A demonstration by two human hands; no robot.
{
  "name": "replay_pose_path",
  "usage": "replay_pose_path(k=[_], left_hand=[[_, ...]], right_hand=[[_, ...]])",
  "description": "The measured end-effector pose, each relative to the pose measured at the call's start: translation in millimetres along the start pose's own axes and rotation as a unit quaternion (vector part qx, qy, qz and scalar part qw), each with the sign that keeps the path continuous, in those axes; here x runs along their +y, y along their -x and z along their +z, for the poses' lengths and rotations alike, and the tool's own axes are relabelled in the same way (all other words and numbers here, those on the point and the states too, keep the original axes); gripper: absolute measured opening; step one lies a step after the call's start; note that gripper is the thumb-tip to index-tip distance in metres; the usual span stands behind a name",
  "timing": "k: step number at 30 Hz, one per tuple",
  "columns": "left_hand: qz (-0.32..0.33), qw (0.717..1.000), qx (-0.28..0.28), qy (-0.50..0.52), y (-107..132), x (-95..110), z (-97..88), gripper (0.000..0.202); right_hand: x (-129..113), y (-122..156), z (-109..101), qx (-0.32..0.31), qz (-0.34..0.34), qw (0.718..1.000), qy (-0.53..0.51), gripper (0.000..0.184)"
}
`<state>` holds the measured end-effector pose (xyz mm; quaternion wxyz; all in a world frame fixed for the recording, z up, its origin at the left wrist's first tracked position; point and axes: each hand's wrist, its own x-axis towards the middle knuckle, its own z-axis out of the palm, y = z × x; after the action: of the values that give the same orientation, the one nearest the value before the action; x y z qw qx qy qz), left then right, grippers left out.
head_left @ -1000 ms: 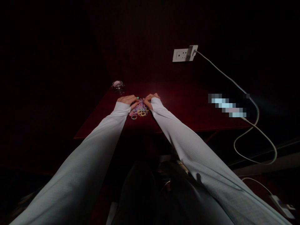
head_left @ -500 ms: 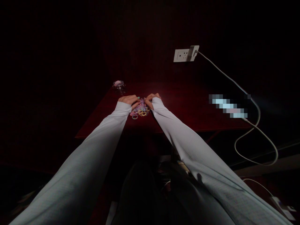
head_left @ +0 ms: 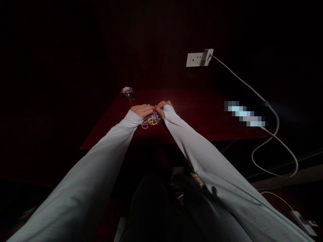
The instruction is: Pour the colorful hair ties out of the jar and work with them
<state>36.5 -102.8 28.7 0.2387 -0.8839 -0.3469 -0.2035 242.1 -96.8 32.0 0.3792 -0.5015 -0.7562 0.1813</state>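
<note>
A small pile of colourful ring-shaped hair ties (head_left: 154,122), yellow, purple, pink and green, lies on the dark red table below my hands. My left hand (head_left: 142,110) reaches over the pile from the left, its fingers closed and their tips hidden against the other hand. A bit of green shows at its knuckles. Fingertip to fingertip with it, my right hand (head_left: 164,107) is curled in a pinch. A small pinkish-purple bit, like one of the hair ties, shows at its thumb; the rest is hidden.
A clear jar (head_left: 128,94) with something pink at its top stands at the back left of the table (head_left: 196,121). A white cable (head_left: 237,74) runs from the wall socket (head_left: 194,59) to a pixelated object (head_left: 243,113) at the right.
My left hand has moved right, so its fingertips now meet my right hand and cover part of the pile. My right hand has hardly moved.
</note>
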Motion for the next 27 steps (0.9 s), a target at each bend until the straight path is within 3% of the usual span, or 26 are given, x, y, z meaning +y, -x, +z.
replay_pose_path(k=[12,21,27], left_hand=[[0.002,1.0,-0.004,0.004,-1,2,0.6,0.033],[-0.05,0.996,0.064,-0.029,4,-5,2.6,0.027],[-0.061,0.995,0.072,-0.018,4,-4,0.2,0.024]], right_hand=[[-6,0,-3,0.006,0.042,0.999,-0.012,0.044],[-11,1,-10,0.061,0.082,0.995,0.005,0.043],[-8,-3,-10,0.115,0.098,0.988,-0.005,0.04]])
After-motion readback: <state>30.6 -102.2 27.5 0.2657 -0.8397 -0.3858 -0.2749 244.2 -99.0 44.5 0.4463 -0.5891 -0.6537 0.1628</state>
